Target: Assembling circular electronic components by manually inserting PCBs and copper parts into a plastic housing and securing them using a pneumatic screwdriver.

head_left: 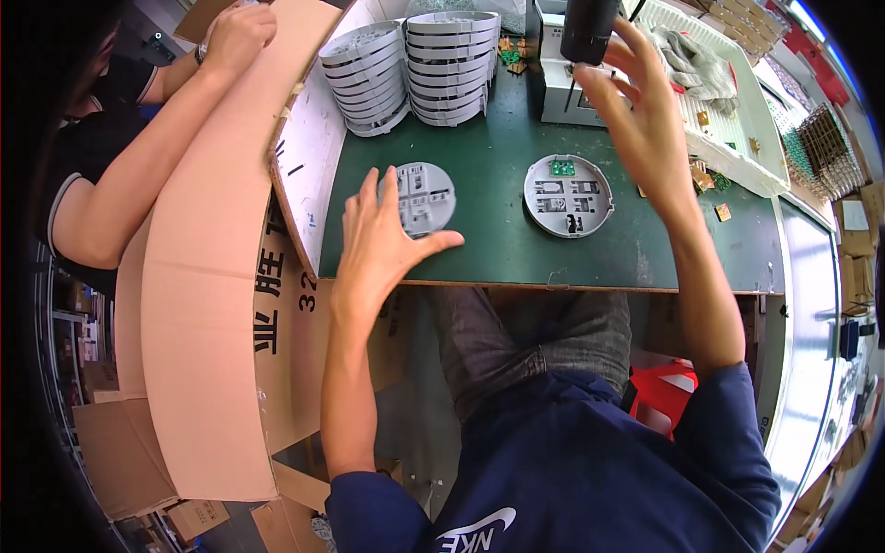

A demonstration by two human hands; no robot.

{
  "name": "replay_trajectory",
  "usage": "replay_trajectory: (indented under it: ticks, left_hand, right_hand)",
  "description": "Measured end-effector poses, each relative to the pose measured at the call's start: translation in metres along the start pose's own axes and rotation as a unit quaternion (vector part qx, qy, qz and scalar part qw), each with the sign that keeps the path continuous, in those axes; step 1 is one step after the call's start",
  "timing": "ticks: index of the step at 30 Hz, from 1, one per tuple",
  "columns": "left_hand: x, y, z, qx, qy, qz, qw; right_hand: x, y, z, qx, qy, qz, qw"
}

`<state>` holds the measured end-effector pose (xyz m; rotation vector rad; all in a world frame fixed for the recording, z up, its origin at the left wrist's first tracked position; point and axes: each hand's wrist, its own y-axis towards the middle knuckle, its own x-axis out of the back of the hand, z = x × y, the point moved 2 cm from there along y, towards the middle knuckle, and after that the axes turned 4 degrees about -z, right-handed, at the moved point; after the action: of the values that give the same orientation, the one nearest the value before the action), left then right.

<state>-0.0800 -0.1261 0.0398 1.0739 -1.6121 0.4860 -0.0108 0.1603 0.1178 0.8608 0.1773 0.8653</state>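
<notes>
A round grey plastic housing [429, 197] with slots and ribs lies at the left of the green bench top. My left hand [380, 230] is over its left edge, thumb and fingers spread wide. To the right rests a second round grey housing [556, 214], its inside facing up, with a small green circuit board [563, 168] near its far rim. Beyond it a black cylindrical electric screwdriver [588, 32] points down. My right hand [643, 111] is raised at its lower end, fingers curved and apart; whether a fingertip touches the tool is unclear.
Two stacks of grey round housings [450, 69] stand at the back left. A white box-shaped device [564, 92] is behind the screwdriver. On the right sits a white tray [737, 152] with a grey glove [701, 69]. Another person's arm [166, 147] reaches over cardboard [207, 230] at left.
</notes>
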Motion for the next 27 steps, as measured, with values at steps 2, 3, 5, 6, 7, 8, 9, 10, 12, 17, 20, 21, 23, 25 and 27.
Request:
replay_trajectory:
  ticks: [2,3,5,6,7,8,9,10,12,17,20,21,23,25,27]
  left_hand:
    - [0.006,-0.008,-0.009,0.029,-0.031,0.002,0.999]
    - [0.008,-0.007,-0.008,0.03,-0.031,0.002,0.999]
    - [0.018,-0.004,-0.005,-0.04,-0.014,-0.014,0.999]
    - [0.02,0.0,0.003,-0.044,-0.072,0.024,0.996]
    - [0.022,0.002,0.014,-0.046,-0.071,0.025,0.996]
    - [0.025,0.006,0.023,-0.064,-0.089,0.071,0.991]
    - [0.026,0.008,0.028,-0.082,-0.107,0.117,0.984]
    - [0.028,0.008,0.032,-0.079,-0.119,0.131,0.981]
    - [0.026,0.015,0.031,-0.077,-0.149,0.136,0.977]
    - [0.007,0.003,-0.002,-0.089,-0.141,0.067,0.984]
    - [0.008,-0.005,-0.024,-0.134,-0.062,0.026,0.989]
    - [0.006,0.001,-0.026,-0.14,-0.069,0.028,0.987]
    - [0.002,0.017,-0.037,-0.242,-0.121,0.001,0.963]
    - [-0.008,0.028,-0.031,-0.259,-0.125,0.061,0.956]
    - [-0.013,0.03,-0.03,-0.243,-0.156,0.101,0.952]
  right_hand:
    - [0.009,-0.036,-0.008,0.024,-0.16,0.033,0.986]
    - [0.01,-0.054,-0.004,0.053,-0.205,0.101,0.972]
    - [0.014,-0.085,0.004,0.048,-0.29,0.223,0.929]
    - [0.014,-0.095,0.003,0.039,-0.317,0.264,0.91]
    - [0.014,-0.104,-0.001,0.03,-0.342,0.304,0.888]
    - [0.012,-0.111,-0.009,0.034,-0.346,0.292,0.891]
    - [0.015,-0.114,-0.014,0.033,-0.346,0.289,0.892]
    - [0.018,-0.115,-0.016,0.068,-0.368,0.292,0.88]
    - [0.028,-0.112,-0.017,0.078,-0.313,0.253,0.912]
    - [0.139,-0.129,-0.046,-0.256,-0.165,-0.117,0.945]
    - [0.262,-0.133,-0.054,-0.272,0.045,-0.361,0.891]
    - [0.308,-0.138,-0.052,-0.28,0.084,-0.37,0.882]
    - [0.425,-0.179,-0.063,-0.282,0.019,-0.459,0.842]
    - [0.527,-0.231,-0.063,-0.289,-0.04,-0.492,0.82]
    - [0.551,-0.261,-0.051,-0.328,-0.135,-0.517,0.779]
